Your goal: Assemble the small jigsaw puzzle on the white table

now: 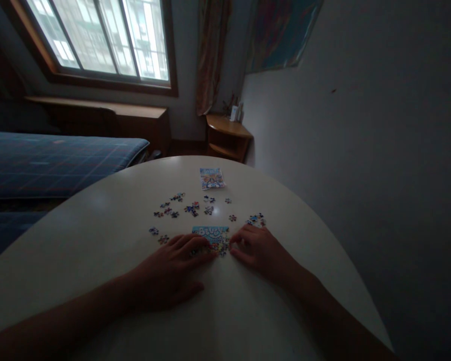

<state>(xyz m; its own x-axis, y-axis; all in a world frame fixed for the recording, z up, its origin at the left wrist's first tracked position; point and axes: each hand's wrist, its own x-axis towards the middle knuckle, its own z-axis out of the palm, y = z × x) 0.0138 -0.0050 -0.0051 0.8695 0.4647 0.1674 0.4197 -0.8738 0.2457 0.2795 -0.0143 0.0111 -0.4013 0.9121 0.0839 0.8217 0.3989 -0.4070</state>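
A partly joined jigsaw puzzle (212, 231) with blue lettering along its top lies flat on the round white table (128, 190). My left hand (178, 268) rests on its lower left part, fingers stretched out and thumb spread, hiding that corner. At the puzzle's right edge, my right hand (257, 249) has its thumb and index fingertips drawn together at a small jigsaw piece (226, 244). Most of that piece is hidden. Just beyond the right hand is a cluster of loose pieces (256, 219).
More loose pieces (191, 208) lie scattered beyond the puzzle and to its left. A printed picture packet (212, 178) lies near the table's far edge. A bed with a plaid mattress (60, 163) stands left, a wall (342, 150) right, and a corner shelf (229, 126) behind.
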